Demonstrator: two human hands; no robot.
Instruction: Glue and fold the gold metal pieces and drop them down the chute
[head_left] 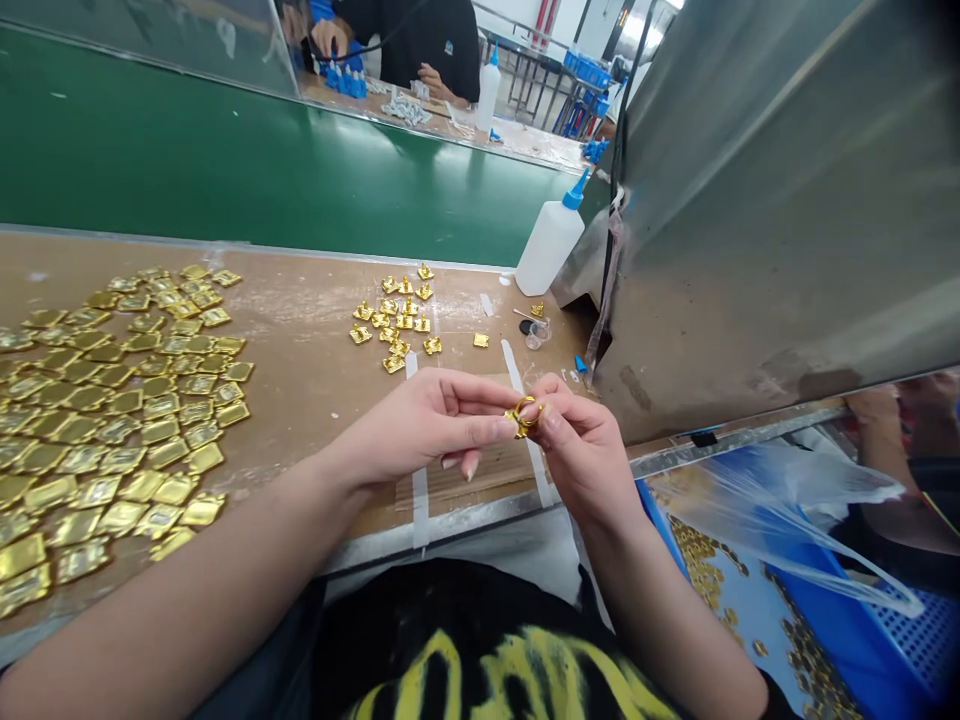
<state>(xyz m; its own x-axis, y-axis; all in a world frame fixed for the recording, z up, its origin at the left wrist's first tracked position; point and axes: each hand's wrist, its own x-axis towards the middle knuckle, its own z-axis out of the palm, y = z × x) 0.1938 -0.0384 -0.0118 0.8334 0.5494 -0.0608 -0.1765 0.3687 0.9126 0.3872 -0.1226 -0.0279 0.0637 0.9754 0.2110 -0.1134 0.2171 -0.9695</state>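
Gold ring piece (525,408): up off the bench (300,400), right between my two hands, above the taped brown board (465,490). Looks like a round loop with a flatter bit low down, but honestly too small to be sure.
Left hand (431,425): thumb and forefinger pinching its left side, other fingers loosely curled.
Right hand (589,445): thumb and fingertips nipping the right side, so it's a two-sided pinch.
Heft: gotta be light, I'd guess, fingertips are plenty.
Stiffness: looks like metal, so probably rigid, though I'd go easy on the thin loop in case it bends.
Shiny finish: likely a bit slippery, and I'd bet it scratches, so pads not nails.
Best hold: imo the flatter part with one hand, the loop's outer rim with the other.
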